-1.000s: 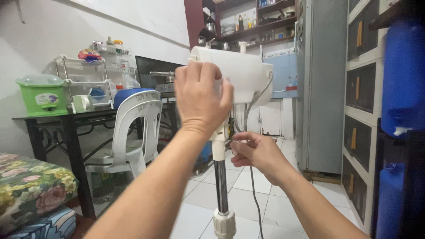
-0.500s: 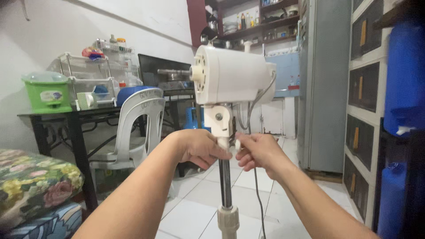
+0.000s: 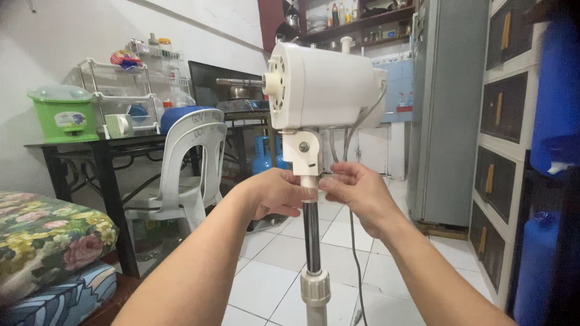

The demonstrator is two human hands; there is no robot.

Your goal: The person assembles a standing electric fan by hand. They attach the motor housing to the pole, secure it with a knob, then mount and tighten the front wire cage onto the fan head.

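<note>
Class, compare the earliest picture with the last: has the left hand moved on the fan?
Yes. The left hand has dropped from the top of the motor housing to the pole just under the neck joint.

A lived-in home: grey fridge [image 3: 450, 108], kitchen shelves [image 3: 350, 24], white plastic chair [image 3: 187, 163], floral cushion [image 3: 48, 241], tiled floor [image 3: 272, 284].

Both forearms are bare from the near edge of the view up to the wrists, with no sleeve, cuff, glove, watch or bracelet on either. The left hand [image 3: 275, 193] carries no ring on the fingers that show, and its knuckles face the camera. The right hand [image 3: 356, 193] is likewise unadorned, with short, unpainted nails on the fingertips that show.
</note>
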